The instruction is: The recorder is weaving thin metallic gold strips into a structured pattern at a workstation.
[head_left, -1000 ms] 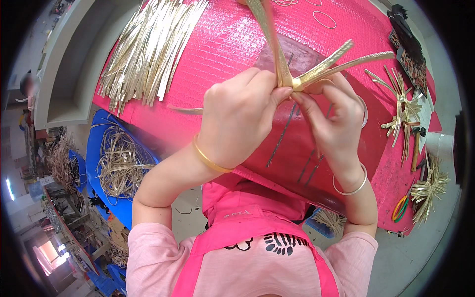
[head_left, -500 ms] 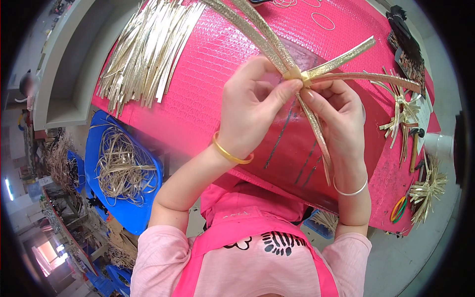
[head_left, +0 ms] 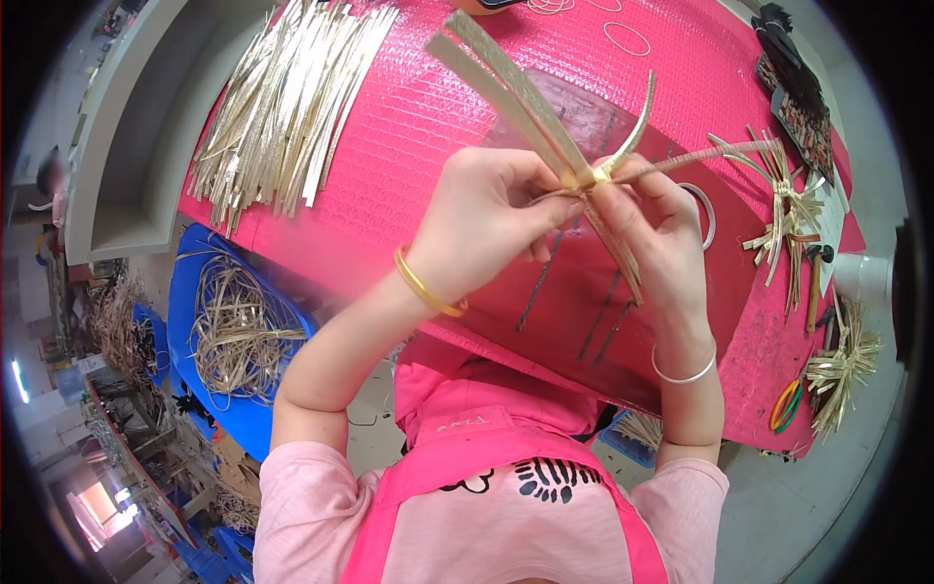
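Above the table, both hands work on a knot of flat metallic-gold strips. My left hand pinches a strip at the left side of the knot, thumb against fingers. On the other side, my right hand is closed round the knot, its thumb pressing on the front. Two long strips slant up to the far left, one curls upward, another reaches right, and a tail hangs toward me between the hands. Fingers hide part of the knot.
A pile of gold strips lies at the table's far left. Left of the table, a blue bin holds tangled strips. Woven gold pieces, a hammer and coloured rings lie at the right. A dark red mat lies beneath my hands.
My left hand has shifted slightly left and nearer, drawing a strip out from the knot. The strips have turned; the upper-right one now curves upward, and the long pair's far ends have come into view.
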Motion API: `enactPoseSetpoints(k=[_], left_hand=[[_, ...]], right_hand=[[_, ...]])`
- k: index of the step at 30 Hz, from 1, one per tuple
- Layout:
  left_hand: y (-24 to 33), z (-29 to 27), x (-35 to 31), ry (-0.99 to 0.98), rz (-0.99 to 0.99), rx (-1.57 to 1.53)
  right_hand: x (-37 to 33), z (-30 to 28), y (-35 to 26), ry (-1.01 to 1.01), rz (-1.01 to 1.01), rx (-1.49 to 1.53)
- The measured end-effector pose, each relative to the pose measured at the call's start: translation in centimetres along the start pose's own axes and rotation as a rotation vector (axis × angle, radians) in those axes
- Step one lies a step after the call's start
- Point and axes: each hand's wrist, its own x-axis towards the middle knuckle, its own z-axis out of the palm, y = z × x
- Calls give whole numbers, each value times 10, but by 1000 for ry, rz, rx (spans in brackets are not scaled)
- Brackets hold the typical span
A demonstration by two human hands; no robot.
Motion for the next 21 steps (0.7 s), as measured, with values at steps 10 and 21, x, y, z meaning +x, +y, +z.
enactPoseSetpoints(k=[10, 21], left_hand=[[0, -6, -2, -136, -70, -60], [-18, 2, 1, 143, 483, 394]], right_hand=[[-8, 5, 0, 56, 408, 598], [-1, -16, -6, -133, 226, -123]])
